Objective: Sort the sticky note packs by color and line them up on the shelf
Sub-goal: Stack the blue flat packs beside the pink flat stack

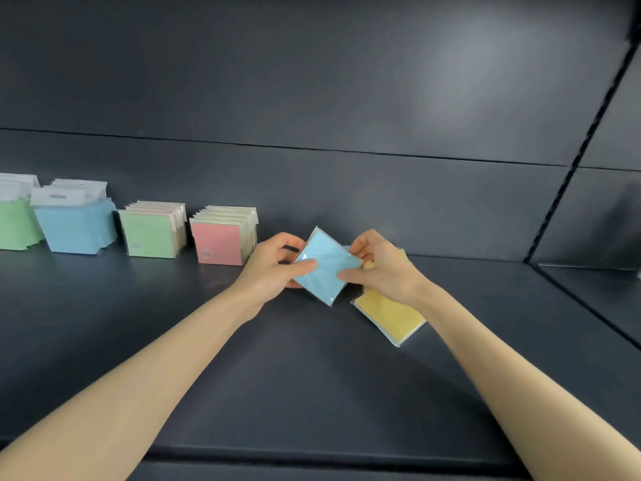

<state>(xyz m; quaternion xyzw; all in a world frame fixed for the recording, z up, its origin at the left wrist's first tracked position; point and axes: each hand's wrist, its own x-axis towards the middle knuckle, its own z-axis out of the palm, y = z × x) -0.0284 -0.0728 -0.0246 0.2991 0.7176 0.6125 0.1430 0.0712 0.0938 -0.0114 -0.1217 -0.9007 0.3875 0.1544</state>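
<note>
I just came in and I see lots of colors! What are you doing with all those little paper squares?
A person is sorting sticky note packs on a dark shelf. Both hands hold one blue pack, the left hand on one side and the right hand on the other. A yellow pack lies flat under the right hand. Along the back, to the left, stand rows of packs: green, blue, green and pink.

No text is legible. Small round labels on the pink pack and the green pack are too blurred to read.
</note>
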